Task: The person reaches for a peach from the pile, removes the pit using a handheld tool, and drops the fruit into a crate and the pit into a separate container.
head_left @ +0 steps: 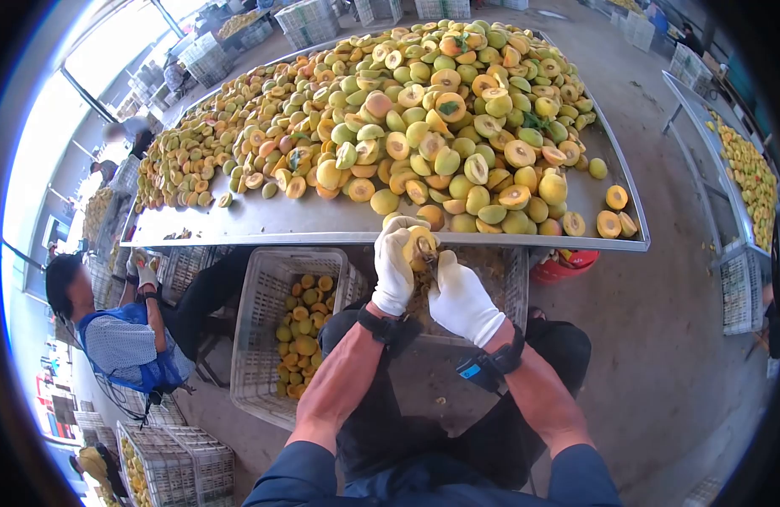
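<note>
My left hand [393,269], in a white glove, is closed around a cut yellow peach half [420,242], its cut face and brown centre turned towards me. My right hand [464,297], also gloved in white, is closed with its fingertips at the peach's right edge. Whatever it grips is hidden by the fingers. Both hands are just off the front edge of a metal table [322,228], which bears a large heap of whole and halved peaches [457,127]. Below and left of my hands, a pale plastic crate [246,338] holds peach halves [304,338].
Under my hands is another crate [516,291], with a red bucket [567,265] to its right. At the left sits a co-worker [136,338] whose gloved hands are at the table edge. Stacked crates [183,460] stand lower left; a second fruit table [702,127] is at right.
</note>
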A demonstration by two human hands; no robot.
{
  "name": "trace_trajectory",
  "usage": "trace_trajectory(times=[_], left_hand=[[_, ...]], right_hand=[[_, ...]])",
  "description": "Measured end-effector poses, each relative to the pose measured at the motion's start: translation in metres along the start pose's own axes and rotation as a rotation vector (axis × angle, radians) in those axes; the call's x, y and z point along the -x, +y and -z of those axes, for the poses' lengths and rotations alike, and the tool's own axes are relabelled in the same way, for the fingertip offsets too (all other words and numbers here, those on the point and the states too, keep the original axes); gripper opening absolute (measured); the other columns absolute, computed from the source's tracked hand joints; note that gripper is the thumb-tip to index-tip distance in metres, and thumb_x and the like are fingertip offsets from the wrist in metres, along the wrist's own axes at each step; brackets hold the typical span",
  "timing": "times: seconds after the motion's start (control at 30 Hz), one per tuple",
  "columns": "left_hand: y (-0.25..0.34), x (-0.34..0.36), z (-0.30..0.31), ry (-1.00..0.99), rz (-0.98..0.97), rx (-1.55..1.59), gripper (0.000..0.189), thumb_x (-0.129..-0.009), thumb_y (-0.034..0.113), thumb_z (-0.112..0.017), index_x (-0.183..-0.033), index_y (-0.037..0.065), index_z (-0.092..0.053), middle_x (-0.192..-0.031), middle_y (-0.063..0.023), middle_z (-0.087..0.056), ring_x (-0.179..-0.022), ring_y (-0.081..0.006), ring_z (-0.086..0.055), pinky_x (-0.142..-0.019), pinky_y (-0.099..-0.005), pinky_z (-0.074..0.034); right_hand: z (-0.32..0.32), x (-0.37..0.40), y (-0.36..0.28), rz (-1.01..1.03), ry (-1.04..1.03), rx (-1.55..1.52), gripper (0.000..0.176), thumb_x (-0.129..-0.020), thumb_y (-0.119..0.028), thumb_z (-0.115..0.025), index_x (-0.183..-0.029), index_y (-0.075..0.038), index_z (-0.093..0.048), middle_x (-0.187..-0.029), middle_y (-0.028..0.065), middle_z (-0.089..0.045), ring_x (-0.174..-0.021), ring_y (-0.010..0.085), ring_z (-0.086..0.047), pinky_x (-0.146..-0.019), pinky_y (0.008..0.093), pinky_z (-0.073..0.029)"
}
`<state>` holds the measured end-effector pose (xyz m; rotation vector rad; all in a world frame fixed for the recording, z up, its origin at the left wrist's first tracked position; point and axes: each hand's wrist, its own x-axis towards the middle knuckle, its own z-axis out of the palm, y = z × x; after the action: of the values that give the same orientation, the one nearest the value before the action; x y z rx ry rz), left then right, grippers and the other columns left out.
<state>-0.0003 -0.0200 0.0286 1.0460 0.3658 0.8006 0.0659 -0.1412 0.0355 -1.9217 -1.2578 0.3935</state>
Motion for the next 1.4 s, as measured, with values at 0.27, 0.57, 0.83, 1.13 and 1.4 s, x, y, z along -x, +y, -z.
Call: trace_trajectory(times=[0.27,0.57,0.83,1.13,1.4], left_hand=[[0.007,-0.002,-0.002,0.016,-0.132,-0.153,0.037,-0.087,0.024,-0.042,-0.1,-0.005,-0.06,-0.082,-0.0129,-0.065,-0.078,-0.0183,-0.061,-0.077,-0.0297,-0.049],[0.006,-0.025,0.035,-0.376,0.332,-0.396,0.026,-0.087,0.019,-0.052,-0.083,-0.002,-0.067,-0.079,-0.0085,-0.069,-0.071,-0.017,-0.065,-0.066,-0.0285,-0.051],[0.008,-0.009,0.006,0.03,0.062,-0.603,0.035,-0.096,0.033,-0.061,-0.093,0.0,-0.066,-0.078,-0.0063,-0.066,-0.072,-0.0129,-0.059,-0.064,-0.0305,-0.048],[0.007,0.002,0.004,0.093,-0.411,-0.553,0.022,-0.097,0.015,-0.054,-0.093,-0.003,-0.064,-0.074,-0.0113,-0.066,-0.068,-0.0182,-0.064,-0.064,-0.0309,-0.051],[0.027,0.009,0.003,-0.075,-0.379,-0.586,0.02,-0.099,0.015,-0.051,-0.098,-0.002,-0.062,-0.075,-0.0107,-0.064,-0.066,-0.0169,-0.063,-0.062,-0.0304,-0.05]], right_hand=[[0.002,-0.001,0.001,0.037,-0.003,-0.049,0.028,-0.081,-0.004,-0.06,-0.103,0.007,-0.047,-0.079,0.0294,-0.063,-0.082,0.0493,-0.061,-0.069,0.0529,-0.05],[0.005,0.012,0.006,-0.018,-0.211,0.043,0.023,-0.084,-0.008,-0.055,-0.101,0.006,-0.051,-0.084,0.0305,-0.064,-0.085,0.049,-0.062,-0.075,0.0548,-0.05],[-0.012,-0.001,0.014,-0.019,-0.029,-0.128,0.027,-0.08,-0.008,-0.061,-0.101,0.004,-0.048,-0.086,0.0328,-0.063,-0.089,0.0518,-0.06,-0.075,0.0526,-0.05],[-0.009,-0.003,0.008,-0.011,-0.15,-0.44,0.023,-0.082,-0.006,-0.06,-0.1,0.001,-0.048,-0.074,0.0196,-0.059,-0.064,0.039,-0.061,-0.06,0.0448,-0.05],[0.036,-0.002,-0.018,-0.451,-0.616,-1.077,0.021,-0.084,-0.004,-0.057,-0.103,-0.004,-0.047,-0.07,0.0027,-0.051,-0.045,0.01,-0.046,-0.041,0.026,-0.037]])
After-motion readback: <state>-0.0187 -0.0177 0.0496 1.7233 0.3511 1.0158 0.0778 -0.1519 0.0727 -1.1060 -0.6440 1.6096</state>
